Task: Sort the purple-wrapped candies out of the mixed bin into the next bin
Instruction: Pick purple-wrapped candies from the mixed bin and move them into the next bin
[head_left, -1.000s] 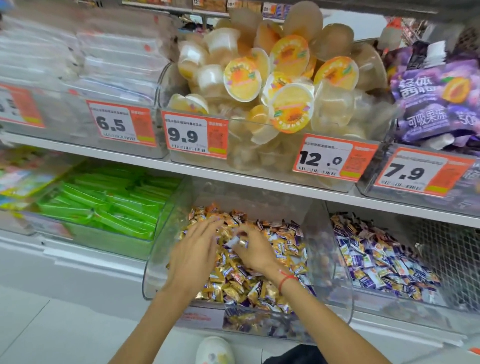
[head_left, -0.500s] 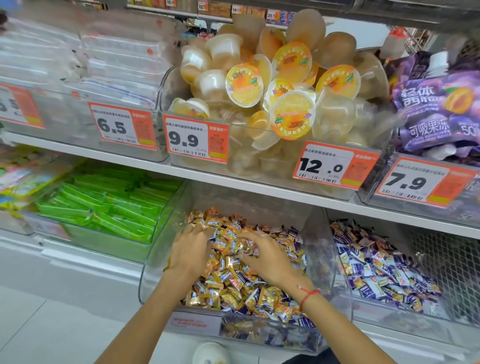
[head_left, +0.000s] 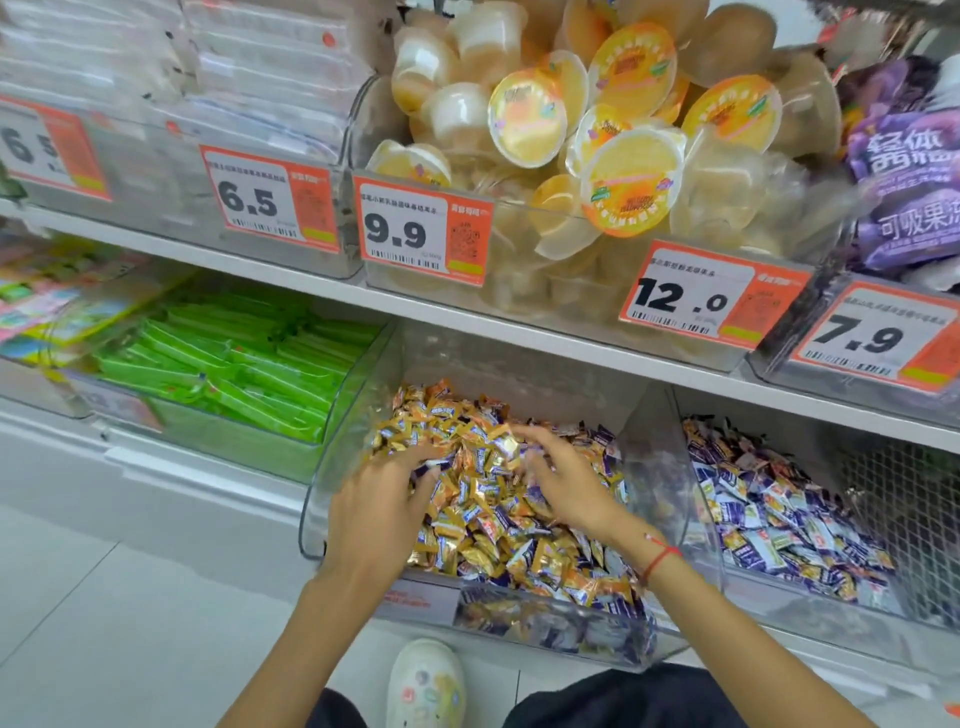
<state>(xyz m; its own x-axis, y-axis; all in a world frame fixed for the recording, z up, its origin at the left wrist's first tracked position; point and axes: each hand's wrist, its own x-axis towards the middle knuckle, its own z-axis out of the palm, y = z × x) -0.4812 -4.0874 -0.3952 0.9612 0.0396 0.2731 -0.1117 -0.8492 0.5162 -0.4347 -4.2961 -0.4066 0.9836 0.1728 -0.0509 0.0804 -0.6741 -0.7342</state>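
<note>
Hands (head_left: 376, 506) (head_left: 569, 483) in crinkly foil candies (head_left: 493, 525), clear plastic bin (head_left: 670, 467)

Both forearms are bare, with no sleeves in view. The right wrist carries a thin red cord bracelet (head_left: 658, 562), knotted, with one strand lying slightly apart from the other. Dark trousers (head_left: 623, 699) cover both legs at the lower edge. One foot wears a white clog-style shoe (head_left: 426, 683) decorated with small coloured charms.
</note>
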